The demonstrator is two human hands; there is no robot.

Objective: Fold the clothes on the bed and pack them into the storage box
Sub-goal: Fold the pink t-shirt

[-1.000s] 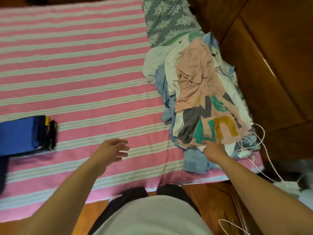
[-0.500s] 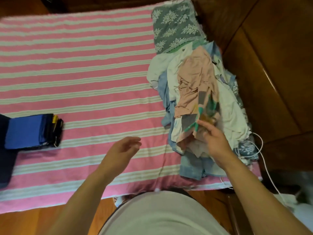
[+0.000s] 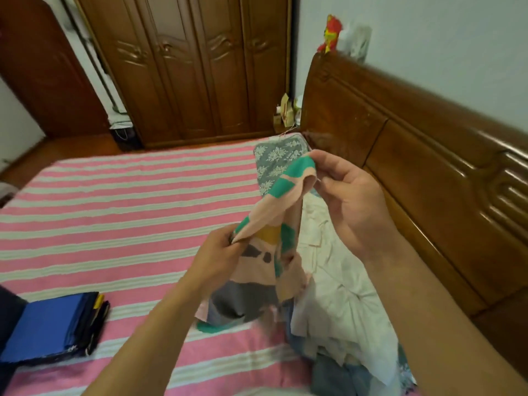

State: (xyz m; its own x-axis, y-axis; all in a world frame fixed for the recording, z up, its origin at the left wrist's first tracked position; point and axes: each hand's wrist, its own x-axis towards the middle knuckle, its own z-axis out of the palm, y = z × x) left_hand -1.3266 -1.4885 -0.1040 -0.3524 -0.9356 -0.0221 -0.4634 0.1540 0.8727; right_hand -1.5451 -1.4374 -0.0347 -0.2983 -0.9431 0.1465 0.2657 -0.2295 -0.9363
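You hold a peach shirt (image 3: 265, 270) with green, yellow and grey letter shapes up over the bed (image 3: 114, 212), above the near right part of the sheet. The print is too crumpled to read as words. Your right hand (image 3: 351, 207) pinches its upper edge, the fingers (image 3: 328, 164) curled over a green-and-peach fold at the top. Your left hand (image 3: 220, 255) grips the cloth lower and to the left, its fingers clenched on a bunched edge. The rest of the shirt hangs down between your forearms, and its lower hem reaches the sheet.

Just right of the shirt lies the pile of clothes (image 3: 337, 304), white garments on top and blue denim at the near end, along the bed's right side by the wooden headboard (image 3: 428, 178). Beyond the pile sits a grey floral pillow (image 3: 274, 161). At the near left of the pink-and-white striped sheet lies a folded blue stack (image 3: 51, 327) with dark and yellow edges, well apart from the shirt. Past the bed stands a brown wardrobe (image 3: 194, 70), and a red figure (image 3: 331, 32) sits on top of the headboard.
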